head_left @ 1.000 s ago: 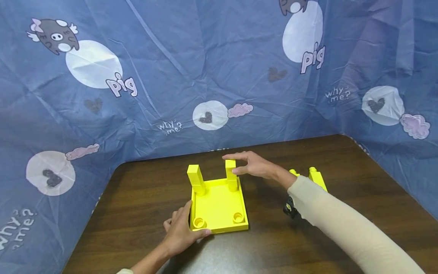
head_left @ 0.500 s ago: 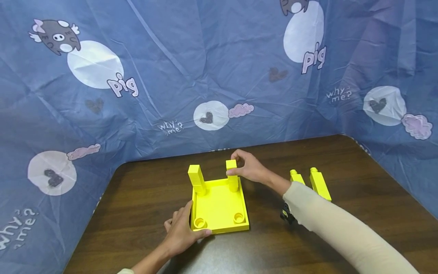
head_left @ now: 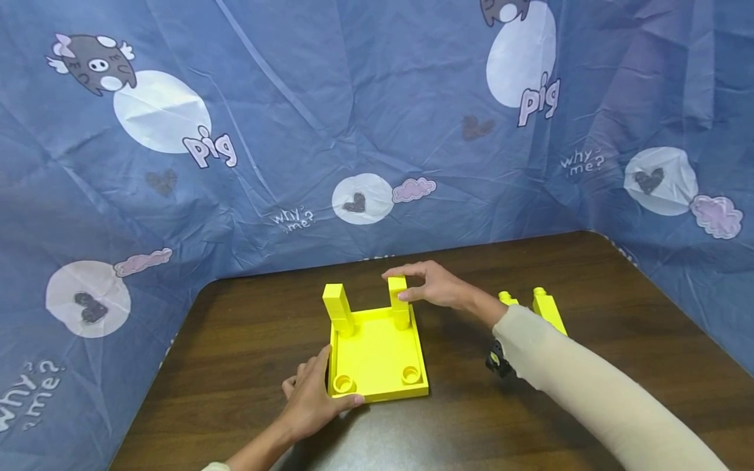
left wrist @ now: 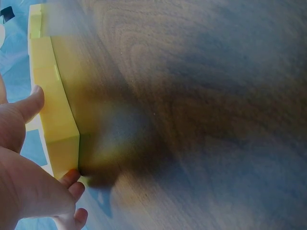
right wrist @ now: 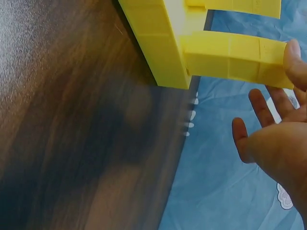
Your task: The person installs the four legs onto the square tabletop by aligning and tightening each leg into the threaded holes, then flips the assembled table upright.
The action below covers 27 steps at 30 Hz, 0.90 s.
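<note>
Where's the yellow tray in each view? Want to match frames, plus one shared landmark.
Head: yellow tray, lower middle.
Left wrist: yellow tray, along the left side.
Right wrist: yellow tray, top centre, cut off by the upper edge.
Shared landmark: brown tabletop, visible in all three.

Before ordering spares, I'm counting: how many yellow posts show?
4. A left post and right post stand at the far corners of the base; two lying posts are further right on the table, partly hidden by the sleeve, which may hide more.
</note>
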Available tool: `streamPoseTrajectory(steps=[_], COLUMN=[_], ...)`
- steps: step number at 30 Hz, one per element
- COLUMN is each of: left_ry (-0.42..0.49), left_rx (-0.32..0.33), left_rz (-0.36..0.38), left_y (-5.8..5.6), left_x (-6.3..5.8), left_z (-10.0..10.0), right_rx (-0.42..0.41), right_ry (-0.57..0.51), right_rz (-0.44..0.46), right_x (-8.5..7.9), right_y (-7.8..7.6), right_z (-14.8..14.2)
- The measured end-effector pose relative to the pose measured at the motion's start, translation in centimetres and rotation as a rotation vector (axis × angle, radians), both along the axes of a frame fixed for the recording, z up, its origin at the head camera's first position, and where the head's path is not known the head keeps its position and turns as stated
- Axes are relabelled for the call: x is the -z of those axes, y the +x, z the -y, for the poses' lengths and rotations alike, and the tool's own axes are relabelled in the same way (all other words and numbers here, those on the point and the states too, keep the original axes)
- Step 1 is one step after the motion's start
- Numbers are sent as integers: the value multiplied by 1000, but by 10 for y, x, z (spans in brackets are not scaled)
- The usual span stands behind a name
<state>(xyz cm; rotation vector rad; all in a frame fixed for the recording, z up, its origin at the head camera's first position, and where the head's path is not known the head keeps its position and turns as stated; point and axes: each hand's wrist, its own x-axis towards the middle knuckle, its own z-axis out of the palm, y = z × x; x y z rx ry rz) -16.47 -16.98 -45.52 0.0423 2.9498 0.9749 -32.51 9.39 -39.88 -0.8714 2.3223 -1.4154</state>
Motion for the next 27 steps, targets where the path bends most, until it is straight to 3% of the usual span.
streamPoseTrajectory(steps=[4, 10, 15, 19, 27], left_ry=[2, 2, 4, 9, -7], left_rx=[2, -1, -1, -3, -1], left_rz=[-3, -2, -4, -5, -12], left_y=[0, 1, 1, 1, 2], left_x=[0, 0, 0, 0, 0], left_z=[0, 0, -1, -1, 0], right_rx=[87, 198, 268, 198, -54], right_ry=[-10, -14, 45, 49, -14], right_rz=[-34, -162, -167, -152, -15], right_x=[3, 10, 12, 9, -2], right_y=[1, 4, 8, 6, -4], right_z=[6, 16, 21, 13, -7])
